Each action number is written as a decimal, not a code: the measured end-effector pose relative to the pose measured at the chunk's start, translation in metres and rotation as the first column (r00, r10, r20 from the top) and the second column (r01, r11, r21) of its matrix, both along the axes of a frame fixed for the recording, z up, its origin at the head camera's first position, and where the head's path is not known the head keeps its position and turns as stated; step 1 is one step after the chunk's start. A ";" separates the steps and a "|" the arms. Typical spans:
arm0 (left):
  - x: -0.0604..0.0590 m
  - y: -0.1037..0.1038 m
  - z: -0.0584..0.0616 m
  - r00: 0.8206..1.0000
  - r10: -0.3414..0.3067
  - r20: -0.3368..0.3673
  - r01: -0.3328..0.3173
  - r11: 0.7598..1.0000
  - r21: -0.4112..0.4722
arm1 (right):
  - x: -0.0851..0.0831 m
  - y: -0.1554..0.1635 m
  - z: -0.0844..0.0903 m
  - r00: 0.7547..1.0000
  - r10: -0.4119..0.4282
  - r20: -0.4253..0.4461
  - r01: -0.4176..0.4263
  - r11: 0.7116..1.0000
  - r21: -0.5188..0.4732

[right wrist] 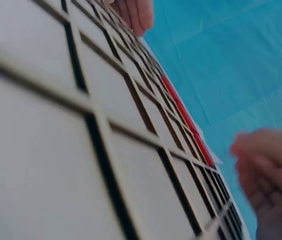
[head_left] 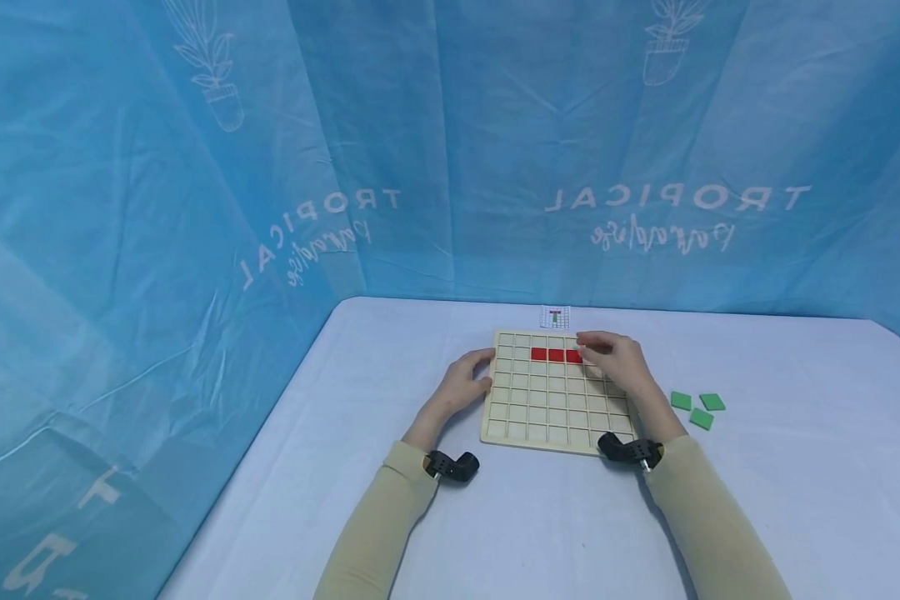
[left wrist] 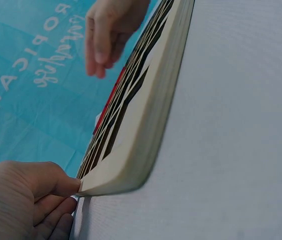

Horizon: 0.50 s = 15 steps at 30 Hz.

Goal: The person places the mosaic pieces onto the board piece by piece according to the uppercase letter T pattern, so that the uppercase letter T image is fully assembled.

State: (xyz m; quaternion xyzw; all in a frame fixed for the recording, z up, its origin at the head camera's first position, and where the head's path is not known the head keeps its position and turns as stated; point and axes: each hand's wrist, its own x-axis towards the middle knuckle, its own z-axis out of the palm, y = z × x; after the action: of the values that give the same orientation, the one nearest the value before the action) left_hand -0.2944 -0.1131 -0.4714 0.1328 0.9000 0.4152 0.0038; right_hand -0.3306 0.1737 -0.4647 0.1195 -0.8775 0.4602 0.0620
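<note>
A pale gridded board (head_left: 534, 448) lies on the table. Three red square tiles (head_left: 557, 356) sit side by side in a row of cells near its far edge. My left hand (head_left: 459, 385) rests against the board's left edge, thumb and forefinger apart; the left wrist view has its fingertips (left wrist: 70, 186) right at the rim. My right hand (head_left: 617, 360) hovers by the rightmost red tile, fingers relaxed and bent. Nothing shows between its fingers, though it is blurred in the right wrist view.
Three green tiles (head_left: 701, 418) lie loose on the table to the right of the board. Behind the board is a small printed card (head_left: 555, 323) with a red and green pattern on a grid. Blue curtains (head_left: 495, 150) hang at the back and left.
</note>
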 end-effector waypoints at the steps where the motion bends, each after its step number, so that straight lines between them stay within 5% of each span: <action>1: 0.000 0.000 0.000 1.000 -0.001 0.001 0.001 1.000 0.001 | 0.000 0.002 0.004 1.000 -0.001 0.005 0.001 0.999 -0.038; 5: 0.000 0.000 0.000 1.000 -0.001 0.001 0.001 1.000 -0.001 | 0.005 0.017 0.023 0.998 0.054 0.013 -0.050 0.977 -0.206; 8: 0.000 0.000 0.000 1.000 0.003 0.003 -0.003 1.000 -0.004 | 0.009 0.037 0.036 0.996 0.087 0.026 -0.078 0.967 -0.243; 15: 0.001 0.000 0.001 1.000 0.003 0.012 -0.003 1.000 -0.005 | 0.037 0.094 0.057 0.997 -0.003 0.081 0.010 0.996 -0.093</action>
State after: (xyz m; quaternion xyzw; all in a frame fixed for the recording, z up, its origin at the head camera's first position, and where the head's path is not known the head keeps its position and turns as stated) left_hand -0.2939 -0.1133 -0.4705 0.1289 0.9012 0.4137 0.0088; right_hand -0.2938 0.2682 -0.4079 0.0950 -0.8574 0.5047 0.0334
